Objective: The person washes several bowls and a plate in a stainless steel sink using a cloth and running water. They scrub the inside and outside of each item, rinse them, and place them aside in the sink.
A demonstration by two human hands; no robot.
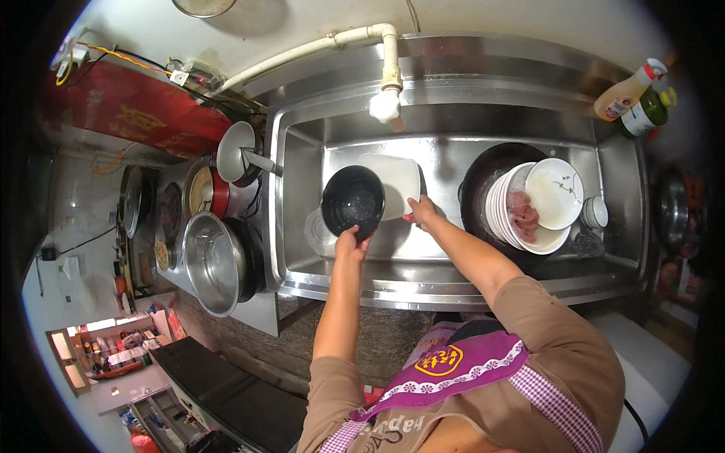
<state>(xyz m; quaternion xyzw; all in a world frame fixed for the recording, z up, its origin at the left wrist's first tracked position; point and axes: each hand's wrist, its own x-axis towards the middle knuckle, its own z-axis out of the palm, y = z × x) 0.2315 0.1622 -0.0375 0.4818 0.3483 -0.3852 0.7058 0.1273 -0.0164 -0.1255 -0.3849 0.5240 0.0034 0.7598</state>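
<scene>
My left hand (352,244) grips the near rim of a wet black bowl (352,198), which is tilted over the left part of the sink. The fingers of my right hand (422,213) pinch the right edge of a whitish rectangular container (401,184), partly hidden behind the bowl. Under the bowl's lower left side, a clear plastic container (318,236) rests on the sink floor. To the right stands a large dark pan (474,195) with a leaning stack of white bowls (498,212) in it. A reddish cloth (521,215) and a patterned white bowl (558,189) lie in the top bowl.
A white tap (386,105) juts over the stainless steel sink (453,269). Small white cups (595,212) sit at its right end, below a spray bottle (626,93) and a green pump bottle (645,113). Left are a steel basin (212,263) and a long-handled ladle (238,152).
</scene>
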